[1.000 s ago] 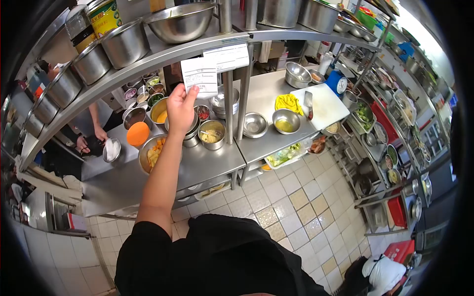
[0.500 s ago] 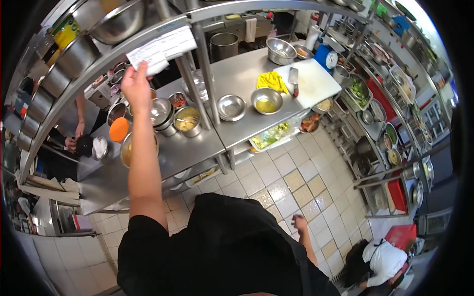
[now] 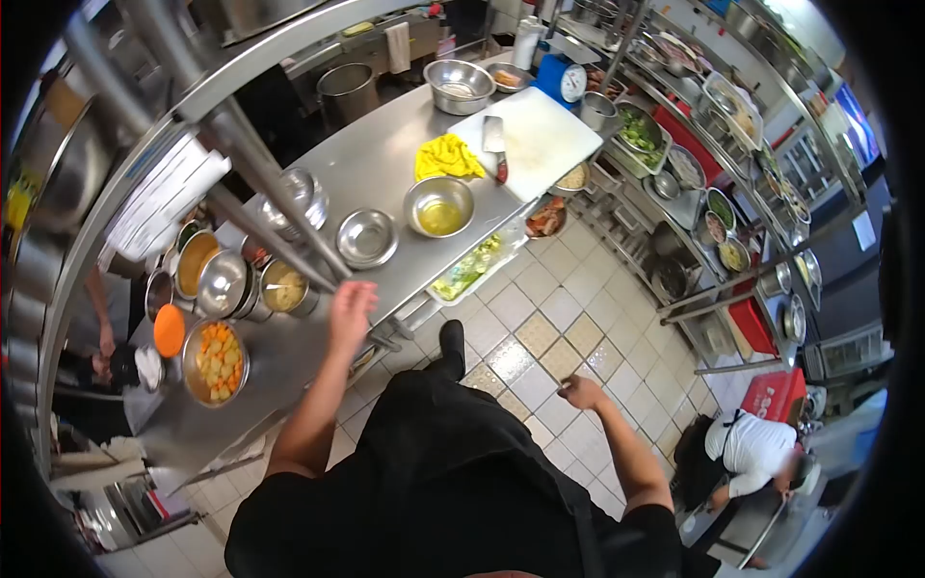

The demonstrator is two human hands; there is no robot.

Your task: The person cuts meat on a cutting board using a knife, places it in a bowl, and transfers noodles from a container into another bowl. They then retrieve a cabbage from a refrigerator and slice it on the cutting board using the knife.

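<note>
My left hand point(image 3: 354, 306), its fingers loosely stretched and slightly blurred, is over the counter's front edge and holds nothing visible. Near it are an empty metal bowl point(image 3: 367, 239) and a pot of pale yellow food point(image 3: 287, 286). To its left stands a bowl of cut orange and yellow pieces point(image 3: 218, 364). White paper slips point(image 3: 166, 197) hang from the shelf rail, apart from my hand. Over the tiled floor, my right hand point(image 3: 582, 392) is curled closed, with nothing visible in it. A metal bowl with yellow liquid point(image 3: 440, 220) sits farther along the counter.
A knife point(image 3: 495, 148) lies on the white cutting board point(image 3: 549, 135), beside a yellow cloth point(image 3: 448, 158) and blue scale point(image 3: 562, 79). Metal posts point(image 3: 279, 183) rise from the counter. Loaded shelves point(image 3: 713, 202) line the right. A person in white point(image 3: 752, 453) bends at lower right.
My left hand has left the paper slips and come down to the right. My right hand has risen slightly. The view has shifted along the counter, and my foot now shows.
</note>
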